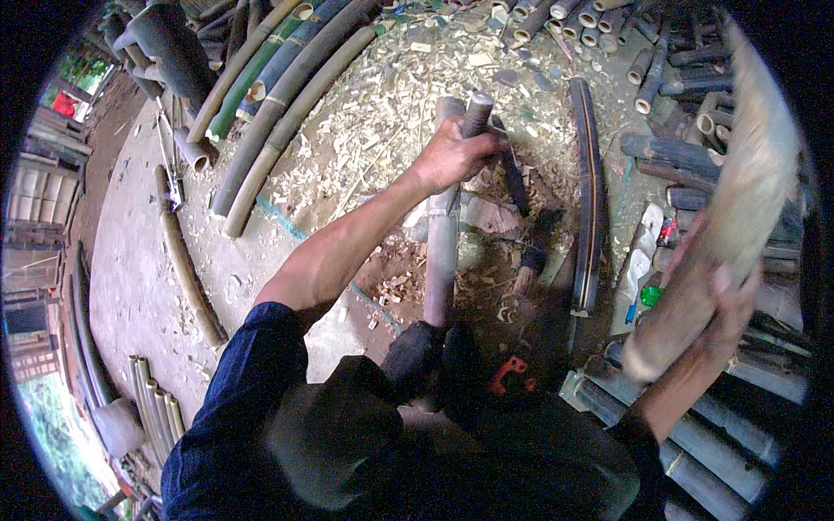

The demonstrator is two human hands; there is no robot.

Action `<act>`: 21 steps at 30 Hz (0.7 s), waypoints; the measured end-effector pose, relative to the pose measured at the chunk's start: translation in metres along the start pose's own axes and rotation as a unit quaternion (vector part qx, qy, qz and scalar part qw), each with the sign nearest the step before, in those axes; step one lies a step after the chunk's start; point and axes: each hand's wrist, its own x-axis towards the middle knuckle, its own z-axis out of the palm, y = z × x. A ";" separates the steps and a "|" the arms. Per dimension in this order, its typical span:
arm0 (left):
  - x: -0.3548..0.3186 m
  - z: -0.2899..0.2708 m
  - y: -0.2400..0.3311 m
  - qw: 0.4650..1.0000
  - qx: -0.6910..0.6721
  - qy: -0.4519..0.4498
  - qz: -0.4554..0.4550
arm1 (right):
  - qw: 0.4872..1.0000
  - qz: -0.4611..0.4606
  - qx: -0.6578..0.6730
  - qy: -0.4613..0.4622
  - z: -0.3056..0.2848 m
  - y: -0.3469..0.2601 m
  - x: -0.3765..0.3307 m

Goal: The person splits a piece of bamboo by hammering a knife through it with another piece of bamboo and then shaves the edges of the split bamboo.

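My left hand [453,156] is closed around a short tool with a round, blunt-topped handle [478,113]. Its lower part is mostly hidden by my fingers, so its exact kind is unclear. Below that hand, a bamboo pole [441,269] runs from my legs away from me, and the tool is held over its far part. On the right, my right hand [737,295] grips a long, thick wooden club [754,165], pale and smeared by motion. The club is raised, tilted, and apart from the tool.
Wood chips [373,113] cover the ground ahead. Long bamboo poles [287,95] lie at the far left, and a curved piece [187,260] lies nearer. A split dark bamboo length [588,200] is right of the work. Stacked bamboo [712,443] fills the right side. A red tool [512,375] lies near my legs.
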 end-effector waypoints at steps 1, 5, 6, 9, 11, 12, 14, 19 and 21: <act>0.006 0.004 0.000 1.000 -0.002 -0.007 0.007 | 0.998 -0.020 -0.025 0.047 0.002 -0.010 0.017; 0.013 -0.006 -0.017 0.998 0.048 -0.025 0.010 | 0.954 -0.052 -0.293 0.024 0.055 0.018 0.081; 0.008 0.002 -0.008 0.999 0.022 -0.004 0.026 | 0.920 -0.054 -0.366 -0.127 0.076 0.017 0.083; 0.013 -0.017 -0.029 0.999 -0.004 0.036 0.015 | 0.879 -0.064 -0.408 -0.239 0.097 -0.010 0.104; 0.009 -0.019 -0.021 1.000 -0.007 0.018 0.007 | 0.905 -0.139 -0.361 -0.176 0.085 -0.020 0.123; 0.005 -0.017 -0.019 0.999 -0.026 0.019 -0.003 | 0.915 -0.210 -0.321 -0.126 0.073 -0.022 0.130; 0.006 -0.006 -0.010 0.997 -0.071 0.019 -0.016 | 0.944 -0.169 -0.282 -0.039 0.052 -0.069 0.132; 0.005 0.003 -0.003 0.996 -0.081 -0.003 -0.029 | 0.954 -0.202 -0.210 0.062 0.025 -0.039 0.160; 0.002 -0.007 -0.006 0.996 -0.076 0.020 -0.030 | 0.882 -0.180 -0.434 -0.028 0.075 0.020 0.140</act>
